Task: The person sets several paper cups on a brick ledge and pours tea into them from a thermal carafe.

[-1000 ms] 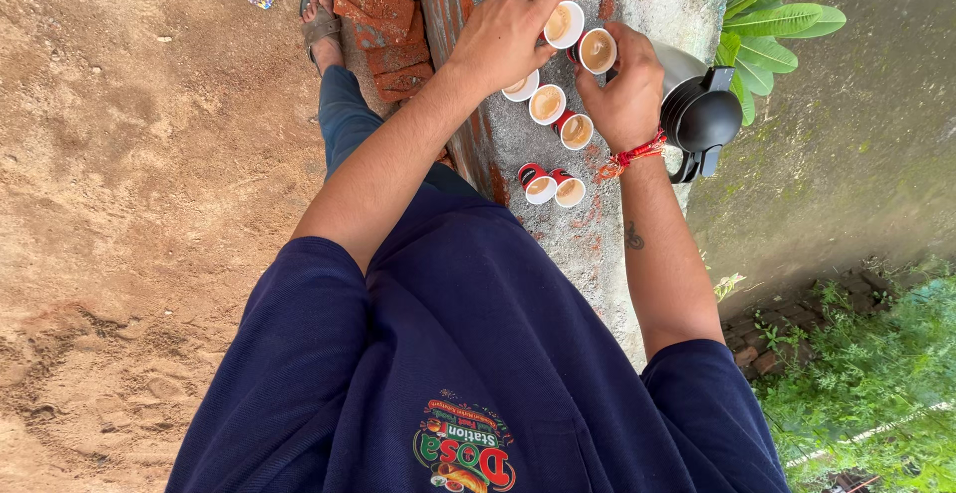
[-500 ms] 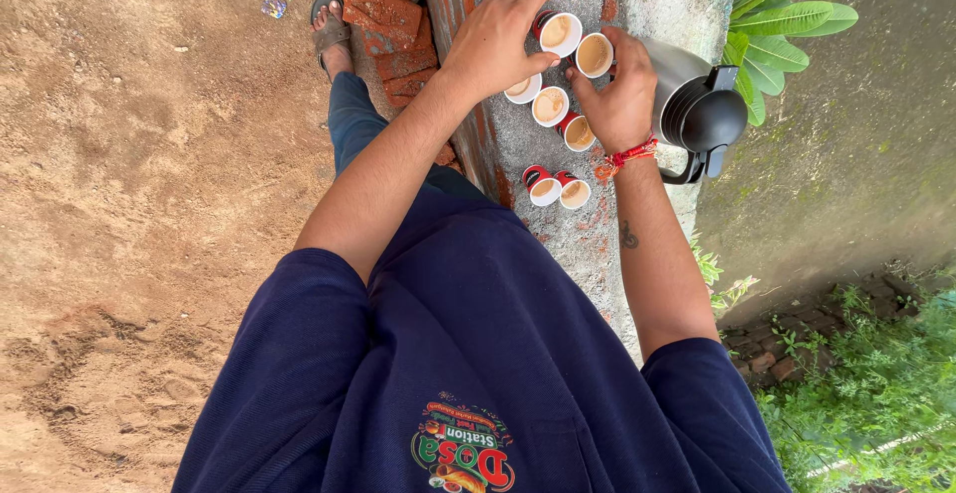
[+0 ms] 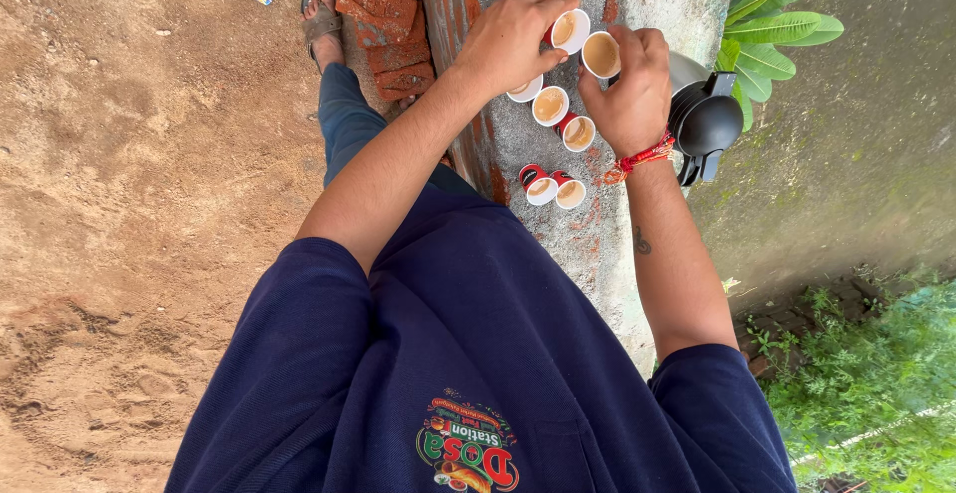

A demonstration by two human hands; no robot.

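Observation:
My left hand (image 3: pixel 513 40) grips a small red-and-white paper cup (image 3: pixel 570 30) of milky tea above a concrete ledge (image 3: pixel 597 244). Close beside it, my right hand (image 3: pixel 629 90), with a red thread at the wrist, holds a second filled cup (image 3: pixel 600 55). The two cups almost touch. Below my hands several more filled cups stand on the ledge: one cup (image 3: pixel 549 106) and another (image 3: pixel 578 132) in the middle, and a pair (image 3: pixel 555 190) nearer to me. A further cup (image 3: pixel 525 90) is half hidden under my left hand.
A black jug (image 3: pixel 702 120) stands on the ledge right of my right hand. Red bricks (image 3: pixel 383 10) are stacked against the ledge by my sandalled foot (image 3: pixel 321 20). Bare earth (image 3: pixel 129 204) lies to the left, green plants (image 3: pixel 787 15) and grass (image 3: pixel 876 373) to the right.
Both hands keep hold of their cups in nearly the same place above the ledge; only the view has shifted slightly.

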